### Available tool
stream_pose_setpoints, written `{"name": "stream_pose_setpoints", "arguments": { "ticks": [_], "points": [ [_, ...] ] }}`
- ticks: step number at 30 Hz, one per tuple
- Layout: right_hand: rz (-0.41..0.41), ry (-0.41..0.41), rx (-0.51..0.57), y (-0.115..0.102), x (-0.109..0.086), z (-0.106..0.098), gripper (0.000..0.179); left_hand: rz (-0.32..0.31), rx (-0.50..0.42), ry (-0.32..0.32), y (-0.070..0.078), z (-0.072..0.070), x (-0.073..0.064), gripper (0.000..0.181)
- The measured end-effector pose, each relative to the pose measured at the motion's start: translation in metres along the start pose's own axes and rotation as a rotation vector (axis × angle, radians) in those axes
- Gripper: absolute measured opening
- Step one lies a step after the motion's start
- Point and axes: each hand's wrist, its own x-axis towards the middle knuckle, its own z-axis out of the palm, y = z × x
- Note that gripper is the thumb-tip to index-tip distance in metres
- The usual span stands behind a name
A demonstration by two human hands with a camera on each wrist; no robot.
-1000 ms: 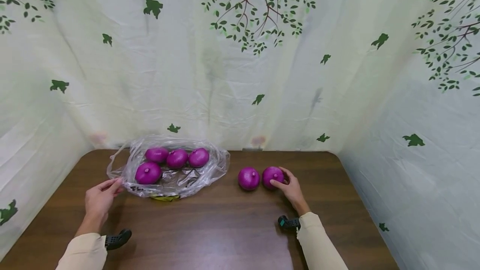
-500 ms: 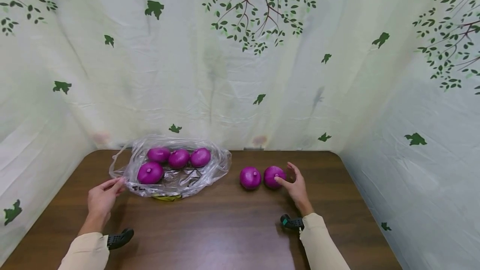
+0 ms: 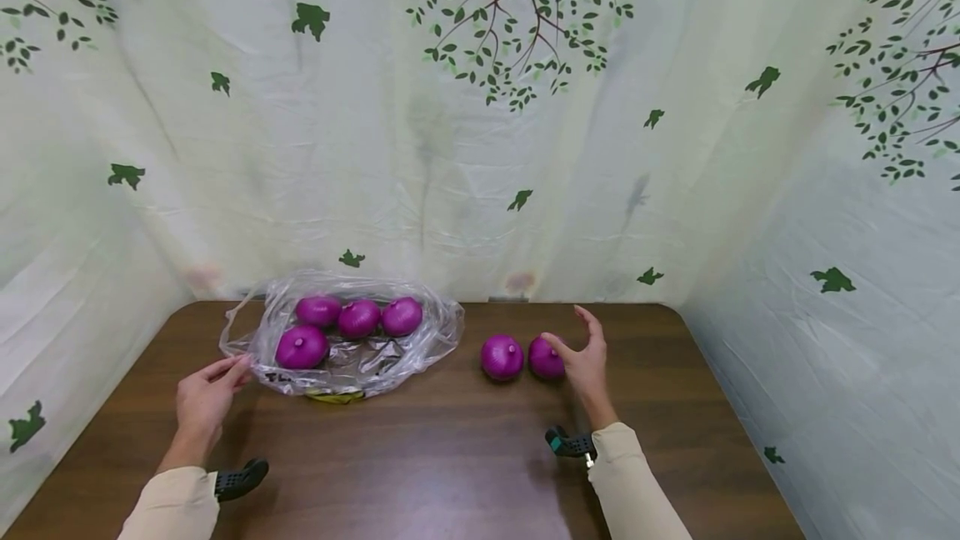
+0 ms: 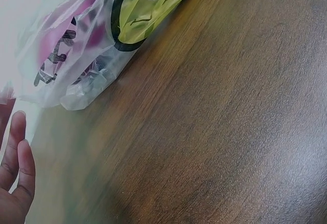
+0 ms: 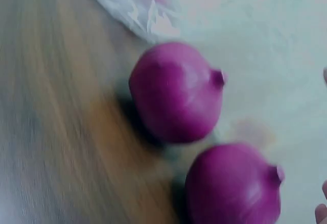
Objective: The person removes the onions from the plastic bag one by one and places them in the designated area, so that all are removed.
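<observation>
A clear plastic bag [image 3: 438, 340] lies spread at the back left, with several purple onions [image 3: 302, 347] in it. My left hand [image 3: 204, 402] pinches the bag's near left edge between thumb and fingers. To the bag's right, two more purple onions stand side by side on the table: a left onion [image 3: 502, 357] and a right onion [image 3: 543, 362]. Over the right onion's near right side hovers my right hand [image 3: 588, 367], thumb and fingers spread with nothing between them. In the right wrist view both loose onions show, and only fingertips [image 5: 321, 214] at the edge.
The brown wooden table [image 3: 390, 457] ends at a pale curtain [image 3: 465, 223] printed with leaves, which also hangs at both sides. A yellow printed patch [image 4: 153, 9] marks the bag's near side. Each wrist wears a black camera band [image 3: 238, 480].
My right hand has let go of the right onion, its fingers spreading and lifting off, then shifting slightly left over it. The left hand keeps its pinch on the bag.
</observation>
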Motion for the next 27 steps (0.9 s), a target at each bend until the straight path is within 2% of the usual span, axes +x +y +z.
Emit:
{"name": "stream_pose_setpoints", "arguments": {
  "ticks": [11,17,23,27],
  "points": [
    [-0.047,-0.042,0.016,-0.015,-0.007,0.035,0.065,-0.024,-0.014,0.003,0.002,0.001,0.001,0.063],
    [-0.098,-0.076,0.029,-0.022,-0.010,0.056,0.061,-0.030,-0.022,0.000,0.002,0.001,0.000,0.063],
    [-0.185,-0.096,0.060,-0.023,-0.012,0.077,0.056,-0.034,-0.017,-0.005,0.002,0.001,0.000,0.063],
    [-0.256,-0.088,0.005,-0.024,-0.014,0.090,0.052,-0.029,-0.026,-0.003,0.001,0.002,0.001,0.063]
  ]
}}
